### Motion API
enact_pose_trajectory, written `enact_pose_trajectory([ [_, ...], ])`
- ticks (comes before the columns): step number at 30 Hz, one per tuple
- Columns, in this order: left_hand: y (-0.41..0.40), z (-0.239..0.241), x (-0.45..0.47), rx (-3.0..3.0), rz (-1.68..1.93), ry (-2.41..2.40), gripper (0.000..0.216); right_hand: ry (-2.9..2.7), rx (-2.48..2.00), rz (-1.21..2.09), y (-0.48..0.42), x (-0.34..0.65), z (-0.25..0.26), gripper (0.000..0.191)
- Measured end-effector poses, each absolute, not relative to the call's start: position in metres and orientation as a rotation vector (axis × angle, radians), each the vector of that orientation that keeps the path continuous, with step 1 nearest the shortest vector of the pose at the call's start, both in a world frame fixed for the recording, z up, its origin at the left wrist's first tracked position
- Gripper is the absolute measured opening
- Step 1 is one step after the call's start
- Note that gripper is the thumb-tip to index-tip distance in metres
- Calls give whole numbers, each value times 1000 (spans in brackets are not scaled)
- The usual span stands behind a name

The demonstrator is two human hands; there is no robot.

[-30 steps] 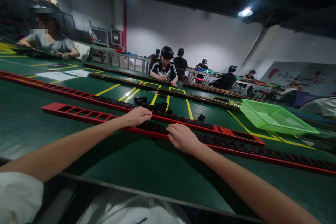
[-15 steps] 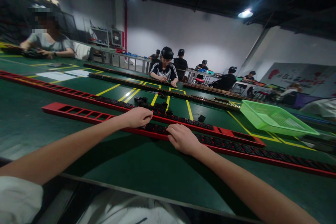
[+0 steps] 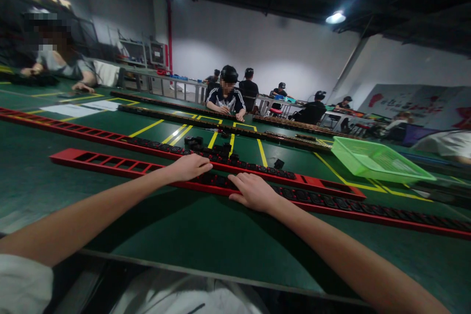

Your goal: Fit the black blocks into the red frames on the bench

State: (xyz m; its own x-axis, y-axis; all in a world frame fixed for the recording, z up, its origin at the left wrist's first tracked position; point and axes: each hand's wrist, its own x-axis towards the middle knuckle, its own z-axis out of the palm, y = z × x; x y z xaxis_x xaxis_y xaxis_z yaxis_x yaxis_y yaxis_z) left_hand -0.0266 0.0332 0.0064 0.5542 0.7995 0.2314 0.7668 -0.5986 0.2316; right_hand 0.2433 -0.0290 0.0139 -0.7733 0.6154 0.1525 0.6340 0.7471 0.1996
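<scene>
Single head-worn view, looking forward and slightly down along a green table point(image 3: 206, 235). Both forearms enter from the lower corners; the hall's far wall and ceiling lamps fill the upper frame. Near field close, background distant.

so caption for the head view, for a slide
Both hands, left hand and right hand, rest on a red rail holding black sockets.

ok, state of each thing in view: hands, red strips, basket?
left hand: palm down on near strip, holds nothing visible
right hand: flat on near strip
near strip: left slots empty, right slots filled
far strip: part filled
basket: upright, looks empty
</scene>
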Motion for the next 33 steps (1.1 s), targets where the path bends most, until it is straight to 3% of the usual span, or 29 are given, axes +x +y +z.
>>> enact_pose_trajectory([
  [11, 36, 5, -30, 2718, 343, 1186, 39, -2921, -1146, -356, -12, 278, 23, 56],
  [20, 36, 12, -43, 2741, 207, 1057, 46, -3000, -1299, -177, -10, 284, 46, 40],
  [30, 31, 13, -38, 2846, 158, 1047, 47, -2980, -1932, -19, -18, 303, 78, 58],
  [33, 29, 11, -32, 2848, 181, 1044, 44, -2990, -1868, 1, -18, 303, 76, 56],
])
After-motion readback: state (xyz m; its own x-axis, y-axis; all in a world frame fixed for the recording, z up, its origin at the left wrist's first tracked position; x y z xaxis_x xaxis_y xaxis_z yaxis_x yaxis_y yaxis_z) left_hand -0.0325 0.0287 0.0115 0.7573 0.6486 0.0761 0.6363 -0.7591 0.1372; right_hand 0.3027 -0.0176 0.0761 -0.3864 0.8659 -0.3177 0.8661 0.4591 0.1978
